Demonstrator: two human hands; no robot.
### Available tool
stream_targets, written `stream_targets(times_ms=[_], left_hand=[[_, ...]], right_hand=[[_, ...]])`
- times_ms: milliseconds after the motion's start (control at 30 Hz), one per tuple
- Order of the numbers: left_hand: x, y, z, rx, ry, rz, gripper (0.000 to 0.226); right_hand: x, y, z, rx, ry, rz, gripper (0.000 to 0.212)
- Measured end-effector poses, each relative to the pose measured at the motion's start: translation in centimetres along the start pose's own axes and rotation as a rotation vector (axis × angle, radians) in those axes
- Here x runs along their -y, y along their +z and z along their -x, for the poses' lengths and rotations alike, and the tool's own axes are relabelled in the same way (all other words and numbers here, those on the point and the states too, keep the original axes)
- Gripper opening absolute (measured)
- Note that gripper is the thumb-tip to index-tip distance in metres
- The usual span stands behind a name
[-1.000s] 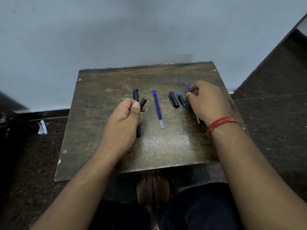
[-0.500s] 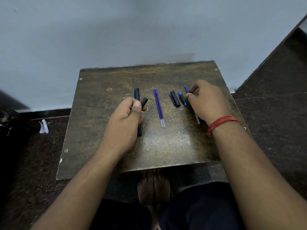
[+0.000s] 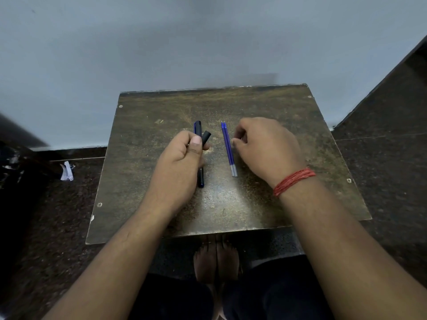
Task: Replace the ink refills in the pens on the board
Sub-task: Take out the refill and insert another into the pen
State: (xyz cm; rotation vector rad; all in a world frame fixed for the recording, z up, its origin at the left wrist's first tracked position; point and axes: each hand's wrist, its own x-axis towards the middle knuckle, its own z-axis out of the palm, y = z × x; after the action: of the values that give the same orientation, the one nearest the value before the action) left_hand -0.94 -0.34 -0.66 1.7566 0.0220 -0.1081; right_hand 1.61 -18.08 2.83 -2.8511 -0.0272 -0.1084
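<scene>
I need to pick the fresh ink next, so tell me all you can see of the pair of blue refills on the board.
The refills are two thin blue tubes, plastic by the look, lying flat and side by side on the board. They run near to far, with pale clear ends toward the person and fine tips away. They lie between the hands, close beside the right hand; whether its fingertips touch them is unclear.

A: Where is there open room around the pair of blue refills [image 3: 228, 148] on the board [image 3: 265, 204]?

B: Beyond their far tips, bare board runs to the wall. Nearer the person than their near ends, bare board reaches the front edge.

A: And what blocks the way?

B: Just right of the refills sits the right hand [image 3: 265, 146], fingers curled. Left of them the left hand [image 3: 178, 165] grips a dark pen [image 3: 199, 155], with a black cap [image 3: 206, 136] between.
</scene>
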Motion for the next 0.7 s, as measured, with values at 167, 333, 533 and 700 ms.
stream_targets(times_ms=[167, 333, 533, 700], left_hand=[[0.0, -0.1, -0.1, 0.005, 0.0, 0.018, 0.039], [0.1, -0.2, -0.2, 0.01, -0.001, 0.027, 0.039], [0.0, 0.0, -0.3, 0.01, 0.006, 0.029, 0.039], [-0.1, -0.1, -0.2, 0.019, 0.005, 0.041, 0.036]], right_hand=[[0.5, 0.3, 0.2, 0.073, 0.004, 0.02, 0.014], [0.8, 0.3, 0.2, 0.087, 0.003, 0.041, 0.013], [1.5, 0.1, 0.6, 0.089, 0.05, 0.088, 0.008], [2.0, -0.1, 0.9, 0.112, 0.06, 0.144, 0.006]])
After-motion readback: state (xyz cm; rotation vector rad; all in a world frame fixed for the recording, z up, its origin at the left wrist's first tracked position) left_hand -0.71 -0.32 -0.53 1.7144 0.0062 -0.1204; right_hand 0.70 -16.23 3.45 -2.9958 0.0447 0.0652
